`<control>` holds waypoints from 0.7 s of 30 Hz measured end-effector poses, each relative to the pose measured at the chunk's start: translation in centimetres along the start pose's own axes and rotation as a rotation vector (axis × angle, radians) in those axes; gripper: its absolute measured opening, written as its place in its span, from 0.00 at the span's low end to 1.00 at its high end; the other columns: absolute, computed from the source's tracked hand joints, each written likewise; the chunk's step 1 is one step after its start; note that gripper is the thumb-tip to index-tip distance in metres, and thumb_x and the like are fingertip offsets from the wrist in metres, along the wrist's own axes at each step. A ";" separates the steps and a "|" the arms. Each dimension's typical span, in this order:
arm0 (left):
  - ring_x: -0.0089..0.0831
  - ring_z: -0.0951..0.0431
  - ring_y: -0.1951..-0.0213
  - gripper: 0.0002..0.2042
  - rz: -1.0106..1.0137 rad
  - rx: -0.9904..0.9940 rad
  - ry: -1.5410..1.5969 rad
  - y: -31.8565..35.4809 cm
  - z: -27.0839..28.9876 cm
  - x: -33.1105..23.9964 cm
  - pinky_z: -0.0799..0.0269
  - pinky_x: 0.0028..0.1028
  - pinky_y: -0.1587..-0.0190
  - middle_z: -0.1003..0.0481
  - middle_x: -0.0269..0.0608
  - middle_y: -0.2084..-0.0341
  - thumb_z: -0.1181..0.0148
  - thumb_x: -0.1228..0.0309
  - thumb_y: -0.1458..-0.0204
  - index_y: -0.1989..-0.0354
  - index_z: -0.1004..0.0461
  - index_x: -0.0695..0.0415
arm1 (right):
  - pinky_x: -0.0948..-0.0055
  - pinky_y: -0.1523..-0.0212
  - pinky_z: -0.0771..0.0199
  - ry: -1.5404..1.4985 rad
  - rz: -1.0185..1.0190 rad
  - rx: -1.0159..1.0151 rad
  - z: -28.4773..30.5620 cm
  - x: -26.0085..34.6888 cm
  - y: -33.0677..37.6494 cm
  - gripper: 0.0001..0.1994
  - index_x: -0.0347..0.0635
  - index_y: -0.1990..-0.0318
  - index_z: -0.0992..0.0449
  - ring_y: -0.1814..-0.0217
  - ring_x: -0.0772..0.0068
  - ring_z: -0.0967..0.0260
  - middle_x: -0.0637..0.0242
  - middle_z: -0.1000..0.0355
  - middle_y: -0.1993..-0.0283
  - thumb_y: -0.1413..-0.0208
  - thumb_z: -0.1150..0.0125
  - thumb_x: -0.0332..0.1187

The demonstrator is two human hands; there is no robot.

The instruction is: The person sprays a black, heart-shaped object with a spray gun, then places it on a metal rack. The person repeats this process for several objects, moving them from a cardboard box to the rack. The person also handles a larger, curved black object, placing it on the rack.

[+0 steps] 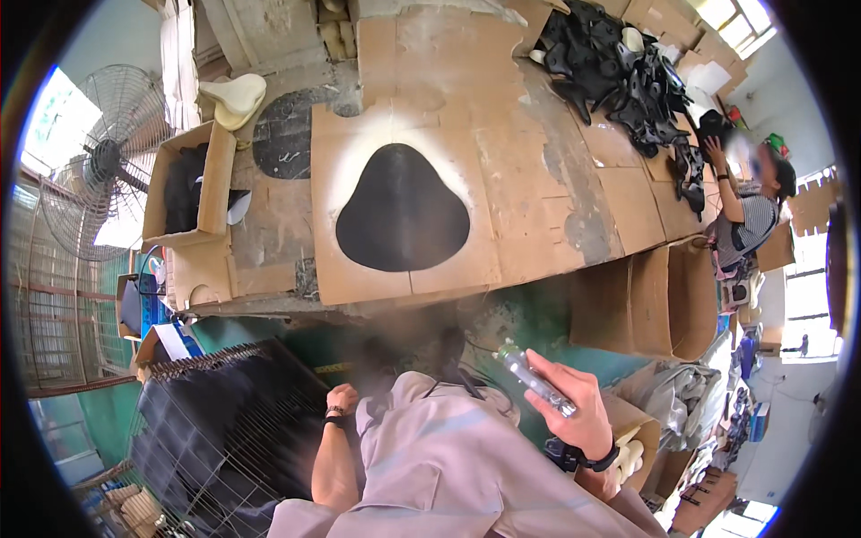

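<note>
My right hand [578,401] is wrapped round a silver metal spray gun [535,380], raised in front of my lap and apart from the table. At my left thigh, my left hand [342,399] is curled closed, with nothing visible in it. On the table before me lies a black, rounded-triangle piece of material [403,211], flat on a cardboard sheet [359,291]. A pale white spray mark rings the piece on the cardboard. Neither hand touches it.
An open box [220,184] of dark pieces stands at the table's left, near cream saddle shapes [235,97]. Black saddle parts [601,63] are heaped far right, where another person [749,206] works. A wire rack [242,421] with dark sheets and a large carton [628,305] flank me.
</note>
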State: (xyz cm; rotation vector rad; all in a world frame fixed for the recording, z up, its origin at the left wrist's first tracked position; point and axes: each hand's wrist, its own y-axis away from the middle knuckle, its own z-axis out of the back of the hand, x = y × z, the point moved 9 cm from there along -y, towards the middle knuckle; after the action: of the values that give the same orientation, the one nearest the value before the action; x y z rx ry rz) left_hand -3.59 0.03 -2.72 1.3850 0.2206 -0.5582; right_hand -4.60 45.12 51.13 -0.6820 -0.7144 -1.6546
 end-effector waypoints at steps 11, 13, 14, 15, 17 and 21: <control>0.36 0.17 0.65 0.14 -0.572 0.086 -0.316 -5.8 0.3 4.2 0.22 0.31 0.62 0.17 0.43 0.66 0.38 0.64 0.47 0.56 0.17 0.58 | 0.67 0.55 0.23 -0.187 0.020 0.061 -2.2 1.4 -1.5 0.29 0.35 0.38 0.28 0.57 0.51 0.21 0.48 0.22 0.54 0.51 0.32 0.21; 0.37 0.17 0.66 0.11 -0.426 0.359 0.146 -6.4 -0.3 3.7 0.21 0.31 0.64 0.19 0.41 0.67 0.41 0.67 0.43 0.56 0.19 0.58 | 0.67 0.55 0.23 -0.185 0.043 0.017 -2.7 2.2 -2.6 0.29 0.35 0.38 0.28 0.58 0.51 0.21 0.48 0.22 0.55 0.51 0.32 0.20; 0.38 0.18 0.65 0.09 -0.213 0.592 0.490 -6.0 -1.9 2.6 0.21 0.31 0.64 0.20 0.40 0.67 0.43 0.69 0.42 0.57 0.21 0.57 | 0.67 0.56 0.23 -0.158 0.054 -0.032 -2.7 2.4 -3.0 0.29 0.35 0.37 0.29 0.58 0.51 0.21 0.48 0.22 0.55 0.51 0.33 0.20; 0.39 0.18 0.63 0.07 0.019 0.815 0.827 -4.8 -3.5 1.2 0.20 0.31 0.64 0.21 0.39 0.67 0.46 0.71 0.40 0.58 0.22 0.56 | 0.67 0.56 0.23 -0.135 0.065 -0.081 -2.5 2.5 -3.5 0.29 0.35 0.37 0.29 0.58 0.52 0.21 0.49 0.22 0.55 0.50 0.33 0.19; 0.41 0.18 0.64 0.09 -0.019 0.920 0.908 -4.6 -3.2 -0.8 0.19 0.33 0.66 0.22 0.42 0.66 0.45 0.72 0.40 0.54 0.24 0.57 | 0.67 0.56 0.23 -0.143 0.091 -0.157 -1.8 2.9 -4.5 0.29 0.35 0.37 0.29 0.59 0.53 0.21 0.49 0.22 0.55 0.50 0.34 0.18; 0.42 0.18 0.62 0.13 0.012 0.088 0.256 -3.8 -1.4 -3.1 0.18 0.38 0.66 0.21 0.47 0.63 0.43 0.73 0.40 0.47 0.27 0.61 | 0.67 0.56 0.23 -0.078 0.075 -0.301 -1.0 1.2 -4.6 0.28 0.34 0.38 0.29 0.59 0.54 0.21 0.49 0.21 0.55 0.49 0.35 0.18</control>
State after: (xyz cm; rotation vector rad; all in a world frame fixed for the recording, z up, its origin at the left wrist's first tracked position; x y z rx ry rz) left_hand -7.87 1.84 -4.84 1.5423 0.3969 -0.3832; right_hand -9.36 44.34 51.00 -0.9797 -0.4915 -1.6894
